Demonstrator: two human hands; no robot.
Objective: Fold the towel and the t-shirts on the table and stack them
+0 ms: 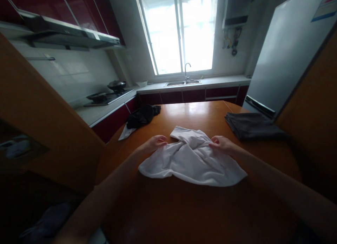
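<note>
A crumpled white cloth garment (195, 160) lies on the wooden table (184, 209), its wide edge toward me and a narrower bunched part at the far side. My left hand (157, 142) is at the garment's left side, fingers curled, pinching at its edge. On the right side, my right hand (219, 143) has thumb and fingers pressed together on the white fabric. Folds between the two hands cross and overlap near the middle.
A black bundled cloth (142, 116) with a white piece lies at the table's back left. A folded dark grey cloth (254, 126) rests at the right. Beyond are a stove with pans (117, 85), a sink (183, 83) and a fridge (286, 54).
</note>
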